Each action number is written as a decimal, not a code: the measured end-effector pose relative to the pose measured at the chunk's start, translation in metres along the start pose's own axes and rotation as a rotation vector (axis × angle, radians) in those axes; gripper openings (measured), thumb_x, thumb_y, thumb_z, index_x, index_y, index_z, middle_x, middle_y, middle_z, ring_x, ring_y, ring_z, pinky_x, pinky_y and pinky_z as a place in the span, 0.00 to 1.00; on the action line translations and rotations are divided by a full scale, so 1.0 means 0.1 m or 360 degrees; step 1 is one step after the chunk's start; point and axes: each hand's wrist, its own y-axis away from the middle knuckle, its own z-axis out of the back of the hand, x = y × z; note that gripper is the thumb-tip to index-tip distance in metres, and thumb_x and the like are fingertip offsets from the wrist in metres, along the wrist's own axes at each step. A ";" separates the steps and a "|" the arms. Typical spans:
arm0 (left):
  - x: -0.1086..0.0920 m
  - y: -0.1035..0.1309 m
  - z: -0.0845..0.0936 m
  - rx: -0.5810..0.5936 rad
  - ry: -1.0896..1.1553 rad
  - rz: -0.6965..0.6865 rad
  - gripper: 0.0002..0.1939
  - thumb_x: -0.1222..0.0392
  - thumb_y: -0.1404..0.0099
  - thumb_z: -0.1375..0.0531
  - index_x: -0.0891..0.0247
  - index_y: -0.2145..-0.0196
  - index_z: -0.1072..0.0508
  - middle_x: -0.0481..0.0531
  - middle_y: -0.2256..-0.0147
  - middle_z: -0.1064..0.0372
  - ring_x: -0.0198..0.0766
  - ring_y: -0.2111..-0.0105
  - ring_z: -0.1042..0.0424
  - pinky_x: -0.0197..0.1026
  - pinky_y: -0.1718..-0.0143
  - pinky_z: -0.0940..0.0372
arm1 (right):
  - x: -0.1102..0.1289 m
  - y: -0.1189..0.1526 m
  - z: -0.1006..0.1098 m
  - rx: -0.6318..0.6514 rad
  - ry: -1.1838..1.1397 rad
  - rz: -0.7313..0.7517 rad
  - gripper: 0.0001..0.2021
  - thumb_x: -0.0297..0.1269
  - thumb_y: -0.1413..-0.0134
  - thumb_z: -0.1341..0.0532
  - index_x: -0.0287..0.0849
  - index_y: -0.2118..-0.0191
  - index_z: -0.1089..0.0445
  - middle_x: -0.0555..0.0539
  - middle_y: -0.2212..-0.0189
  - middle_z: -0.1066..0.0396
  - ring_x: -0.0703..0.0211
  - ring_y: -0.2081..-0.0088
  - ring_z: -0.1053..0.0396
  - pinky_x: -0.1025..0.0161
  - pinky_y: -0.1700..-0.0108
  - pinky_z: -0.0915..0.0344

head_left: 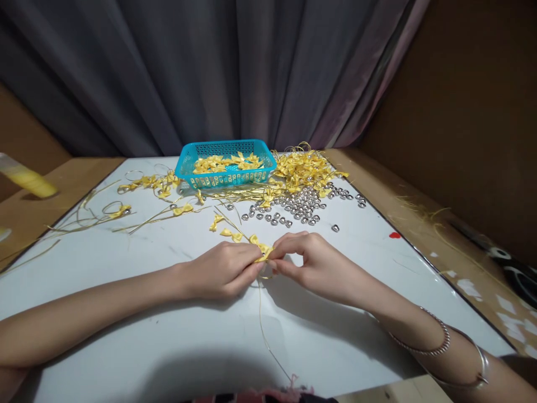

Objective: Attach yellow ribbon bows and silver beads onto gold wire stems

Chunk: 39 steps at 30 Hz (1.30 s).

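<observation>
Fingertips of my left hand and my right hand meet over a small yellow ribbon bow, and both pinch it. A thin gold cord hangs from the bow and runs down toward the near edge of the table. Part of the bow is hidden behind the fingers. Just beyond my left hand lie loose yellow bows. Silver bangles circle my right wrist.
A turquoise basket with yellow bows stands at the back. Beside it are a heap of corded bows and scattered silver beads. Gold cords lie left. A yellow spool and paper scraps flank the white board.
</observation>
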 end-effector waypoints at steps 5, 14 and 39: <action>0.01 0.00 0.02 0.0020 0.0284 0.0100 0.15 0.61 0.31 0.59 0.62 0.73 0.40 0.48 0.77 0.41 0.34 0.77 0.43 0.37 0.74 0.45 | 0.00 0.00 0.00 0.0008 0.0025 -0.0006 0.10 0.24 0.50 0.43 0.41 0.69 0.24 0.47 0.68 0.24 0.59 0.65 0.29 0.64 0.62 0.37; 0.03 0.00 0.01 0.0055 0.0621 0.0300 0.18 0.58 0.30 0.59 0.63 0.76 0.42 0.45 0.78 0.46 0.32 0.78 0.44 0.35 0.74 0.47 | -0.01 0.01 0.00 0.0060 -0.0018 0.0032 0.10 0.23 0.50 0.43 0.40 0.69 0.25 0.48 0.69 0.24 0.60 0.66 0.29 0.65 0.61 0.37; 0.03 0.00 -0.08 -0.0042 0.0281 0.0129 0.14 0.65 0.33 0.54 0.62 0.77 0.43 0.42 0.81 0.48 0.29 0.82 0.48 0.33 0.80 0.50 | -0.06 0.00 -0.01 0.0073 0.0019 -0.0100 0.10 0.24 0.50 0.43 0.40 0.67 0.25 0.49 0.70 0.24 0.60 0.68 0.29 0.65 0.64 0.36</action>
